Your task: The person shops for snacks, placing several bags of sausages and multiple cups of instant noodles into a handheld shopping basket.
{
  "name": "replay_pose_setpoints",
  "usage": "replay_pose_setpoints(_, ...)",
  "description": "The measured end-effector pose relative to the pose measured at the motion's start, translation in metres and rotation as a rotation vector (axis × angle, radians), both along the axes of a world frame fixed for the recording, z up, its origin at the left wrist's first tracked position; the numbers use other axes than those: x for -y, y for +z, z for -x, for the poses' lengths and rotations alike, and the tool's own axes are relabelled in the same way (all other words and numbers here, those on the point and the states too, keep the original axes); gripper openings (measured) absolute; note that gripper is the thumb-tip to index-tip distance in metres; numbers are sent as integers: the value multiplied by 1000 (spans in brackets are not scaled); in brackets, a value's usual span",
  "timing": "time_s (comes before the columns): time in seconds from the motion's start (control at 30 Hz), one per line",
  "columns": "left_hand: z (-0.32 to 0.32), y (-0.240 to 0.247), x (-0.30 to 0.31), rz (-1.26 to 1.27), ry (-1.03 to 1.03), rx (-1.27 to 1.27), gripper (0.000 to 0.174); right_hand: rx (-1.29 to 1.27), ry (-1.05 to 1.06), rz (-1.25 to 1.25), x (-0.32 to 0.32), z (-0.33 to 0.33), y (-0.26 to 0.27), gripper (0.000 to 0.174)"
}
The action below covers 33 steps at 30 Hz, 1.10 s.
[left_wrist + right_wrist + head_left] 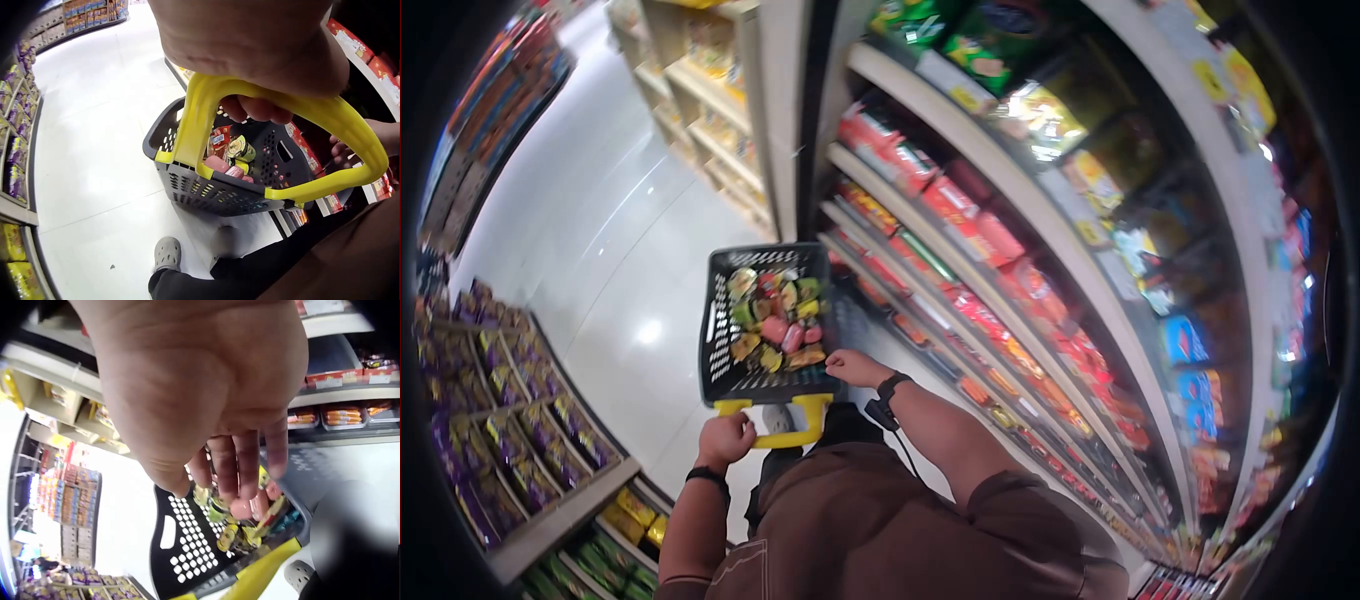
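A dark shopping basket (718,345) with perforated sides hangs in front of the person. My left hand (726,440) grips its yellow handle (790,438), fingers wrapped around the bar in the left wrist view. Inside lie mixed packaged goods: pink packs (774,330), a red packet (219,142) and a small round tub (240,149) with a yellow-green wrapper. My right hand (858,368) is beside the basket's right rim and holds nothing. In the right wrist view its fingers (249,465) hang loosely, overlapping the basket and its contents.
Long shelves (1000,250) of red, green and yellow packets run along the right. A beige shelf unit (710,90) stands ahead. At left is a rack (510,400) of purple packets. Pale glossy floor (600,270) lies between. A grey clog (167,252) shows below the basket.
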State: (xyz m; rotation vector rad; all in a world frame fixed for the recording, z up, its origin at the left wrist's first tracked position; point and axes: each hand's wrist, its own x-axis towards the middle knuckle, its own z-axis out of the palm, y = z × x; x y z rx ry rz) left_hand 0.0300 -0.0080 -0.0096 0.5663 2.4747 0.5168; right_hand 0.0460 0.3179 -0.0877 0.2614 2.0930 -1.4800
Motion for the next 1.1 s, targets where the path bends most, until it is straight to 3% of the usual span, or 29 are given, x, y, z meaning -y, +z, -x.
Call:
replay_pose_setpoints(0.1, 1, 8, -4, -8, 2, -24, 24, -19, -199, 226, -36, 0, 52, 21)
replay_pose_setpoints(0.13, 1, 9, -4, 3, -7, -23, 24, -103, -199, 104, -52, 3, 72, 19)
replay_pose_setpoints(0.17, 1, 9, -4, 15, -15, -21, 23, -208, -303, 73, -62, 6, 115, 14)
replay_pose_setpoints(0.23, 1, 10, -4, 3, -26, -17, 23, -368, -536, 51, -94, 7, 149, 13)
replay_pose_setpoints(0.27, 2, 11, -5, 0, -22, -4, 24, -655, -525, -255, -110, 12, 164, 14)
replay_pose_setpoints(0.3, 1, 12, -6, -6, -33, -11, 24, -662, -616, -414, -114, 16, 199, 16)
replay_pose_setpoints(0.43, 1, 11, -5, -21, -26, -23, 25, -956, -421, -1081, -154, 28, 234, 23)
replay_pose_setpoints(0.57, 2, 14, -6, -6, -14, -16, 27, -913, -440, -1195, -177, 43, 237, 25)
replay_pose_setpoints(0.63, 0, 12, -4, -1, -30, -20, 27, -569, -418, -1213, -186, 46, 231, 28)
replay_pose_setpoints(0.7, 0, 12, -4, -4, -15, -26, 27, -584, -398, -1228, -191, 47, 227, 26)
replay_pose_setpoints(0.8, -2, 15, -5, 2, 7, -26, 28, -331, -386, -1217, -201, 55, 223, 30)
replay_pose_setpoints(0.93, 0, 15, -5, 3, 11, -8, 27, -486, -406, -1441, -216, 58, 198, 35)
replay_pose_setpoints(1.03, 0, 16, -5, 39, -2, -1, 30, -446, -357, -1337, -227, 59, 191, 28)
replay_pose_setpoints(1.1, 1, 16, -4, 23, 5, 16, 31, -360, -368, -1234, -209, 57, 217, 27)
